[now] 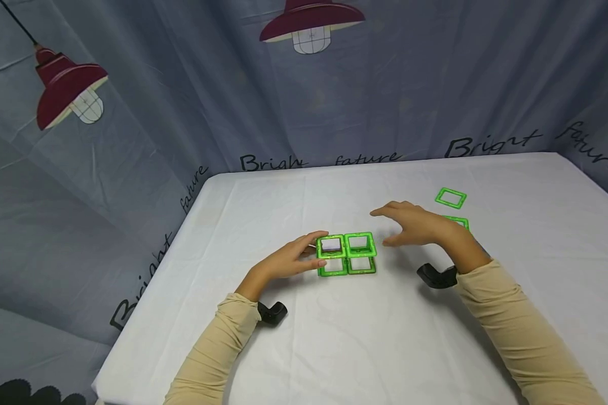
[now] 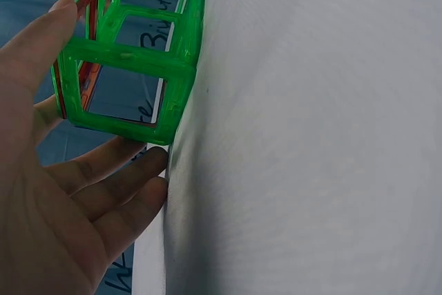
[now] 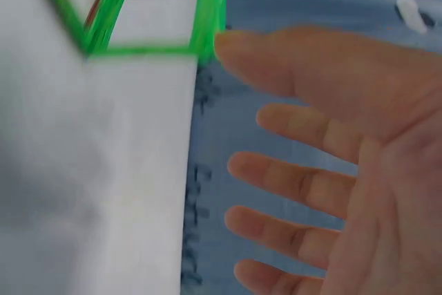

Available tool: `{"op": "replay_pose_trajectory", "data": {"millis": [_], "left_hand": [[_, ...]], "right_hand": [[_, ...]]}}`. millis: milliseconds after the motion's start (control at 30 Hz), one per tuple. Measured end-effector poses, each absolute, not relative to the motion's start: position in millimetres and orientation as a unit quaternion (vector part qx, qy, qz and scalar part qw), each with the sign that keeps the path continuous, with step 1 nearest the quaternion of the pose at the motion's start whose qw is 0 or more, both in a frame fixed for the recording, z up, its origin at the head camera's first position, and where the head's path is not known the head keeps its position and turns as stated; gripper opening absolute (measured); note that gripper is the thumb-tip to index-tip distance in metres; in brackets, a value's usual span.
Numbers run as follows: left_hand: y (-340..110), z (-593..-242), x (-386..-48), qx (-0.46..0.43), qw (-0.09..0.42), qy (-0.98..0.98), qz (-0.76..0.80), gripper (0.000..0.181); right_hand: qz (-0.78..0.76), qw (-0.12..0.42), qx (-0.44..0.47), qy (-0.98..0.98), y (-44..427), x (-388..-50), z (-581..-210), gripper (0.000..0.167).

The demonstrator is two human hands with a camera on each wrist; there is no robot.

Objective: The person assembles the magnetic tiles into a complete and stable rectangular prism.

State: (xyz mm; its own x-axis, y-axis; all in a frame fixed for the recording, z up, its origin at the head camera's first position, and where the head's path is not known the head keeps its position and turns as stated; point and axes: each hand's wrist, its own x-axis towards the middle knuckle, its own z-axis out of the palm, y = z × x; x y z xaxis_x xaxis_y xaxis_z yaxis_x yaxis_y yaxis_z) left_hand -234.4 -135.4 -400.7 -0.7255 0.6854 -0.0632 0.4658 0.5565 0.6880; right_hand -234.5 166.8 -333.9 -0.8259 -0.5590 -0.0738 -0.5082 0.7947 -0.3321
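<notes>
A structure of green square frames (image 1: 346, 258) stands on the white table, two squares wide, with open windows. My left hand (image 1: 289, 259) grips its left side, thumb at the front and fingers behind; the left wrist view shows the hand (image 2: 76, 170) around the end of the green structure (image 2: 124, 56), with reddish strips inside. To the right of the structure my right hand (image 1: 418, 225) hovers with fingers extended, apart from it in the head view. In the right wrist view the right hand's (image 3: 331, 164) fingers are spread near the green frames (image 3: 155, 18).
One loose green square (image 1: 451, 198) lies on the table (image 1: 385, 337) at the back right. Another green square (image 1: 458, 221) is partly hidden behind my right wrist. A grey curtain (image 1: 410, 84) with printed lamps and lettering hangs behind the table.
</notes>
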Motion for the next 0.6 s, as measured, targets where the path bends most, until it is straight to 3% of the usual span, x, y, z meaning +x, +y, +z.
{"op": "replay_pose_trajectory", "data": {"millis": [267, 600], "left_hand": [[-135.8, -399.1, -232.2, 0.335, 0.168, 0.862, 0.343, 0.070], [-136.4, -400.9, -234.1, 0.337, 0.159, 0.864, 0.338, 0.071]], "right_hand": [[-0.147, 0.096, -0.192, 0.966, 217.6, -247.1, -340.9, 0.066], [-0.100, 0.206, -0.022, 0.973, 267.7, -242.7, -344.1, 0.083]]}}
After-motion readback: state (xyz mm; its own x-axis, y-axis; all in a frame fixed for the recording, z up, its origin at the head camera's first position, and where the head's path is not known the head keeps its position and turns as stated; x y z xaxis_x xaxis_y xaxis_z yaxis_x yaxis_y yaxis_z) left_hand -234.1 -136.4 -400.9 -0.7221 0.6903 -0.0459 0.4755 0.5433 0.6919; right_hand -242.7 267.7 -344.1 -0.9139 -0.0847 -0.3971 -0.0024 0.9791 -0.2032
